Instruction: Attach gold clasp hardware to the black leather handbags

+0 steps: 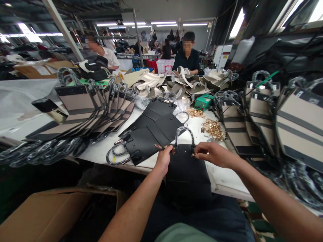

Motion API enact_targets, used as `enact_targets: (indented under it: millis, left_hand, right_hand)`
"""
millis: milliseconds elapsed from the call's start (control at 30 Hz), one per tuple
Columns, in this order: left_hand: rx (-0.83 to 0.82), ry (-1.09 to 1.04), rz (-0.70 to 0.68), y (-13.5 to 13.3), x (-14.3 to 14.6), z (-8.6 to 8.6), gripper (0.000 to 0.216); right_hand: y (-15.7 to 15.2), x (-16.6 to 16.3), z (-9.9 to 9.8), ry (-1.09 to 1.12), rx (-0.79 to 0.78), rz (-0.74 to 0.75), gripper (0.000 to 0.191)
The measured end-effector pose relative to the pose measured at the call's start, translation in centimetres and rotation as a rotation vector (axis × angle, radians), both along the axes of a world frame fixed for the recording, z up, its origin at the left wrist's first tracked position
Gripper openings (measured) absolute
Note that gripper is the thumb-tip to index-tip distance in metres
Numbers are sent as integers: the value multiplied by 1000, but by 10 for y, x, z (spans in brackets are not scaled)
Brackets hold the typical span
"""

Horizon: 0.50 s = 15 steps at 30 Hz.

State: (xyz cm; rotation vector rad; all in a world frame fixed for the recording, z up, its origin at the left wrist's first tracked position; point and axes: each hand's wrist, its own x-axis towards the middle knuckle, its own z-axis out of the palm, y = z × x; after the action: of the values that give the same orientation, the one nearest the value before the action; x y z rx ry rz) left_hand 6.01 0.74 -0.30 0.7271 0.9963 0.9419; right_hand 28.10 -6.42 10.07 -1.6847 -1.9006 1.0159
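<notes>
Head view: we see the left hand [163, 160] pinching the top edge of a black bag panel [188, 173], which hangs over the near edge of the white table [228, 181]. The right hand [213, 154] grips the same edge at a gold fitting [194, 154], below the wrapped handle [185, 136]. Loose gold hardware [213, 128] lies just beyond.

Ceiling tubes and window glare light a dim, edge-warped, sharp picture.
</notes>
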Motion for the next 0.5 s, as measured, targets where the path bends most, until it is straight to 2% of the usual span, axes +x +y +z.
enact_targets:
  millis: [100, 233, 300, 400, 500]
  left_hand:
    - [46, 69, -14, -2, 3, 2, 23]
    - [74, 84, -38, -3, 4, 3, 22]
    - [71, 71, -29, -2, 4, 3, 22]
    - [42, 56, -22, -1, 4, 5, 22]
    - [16, 61, -2, -2, 3, 5, 22]
  right_hand:
    - [2, 4, 10, -14, -67, 58, 20]
    - [18, 23, 27, 121, -320, 142, 25]
    - [24, 32, 29, 128, -395, 133, 24]
    - [22, 34, 16, 84, -354, -8, 24]
    - [7, 25, -14, 49, -192, -219, 26]
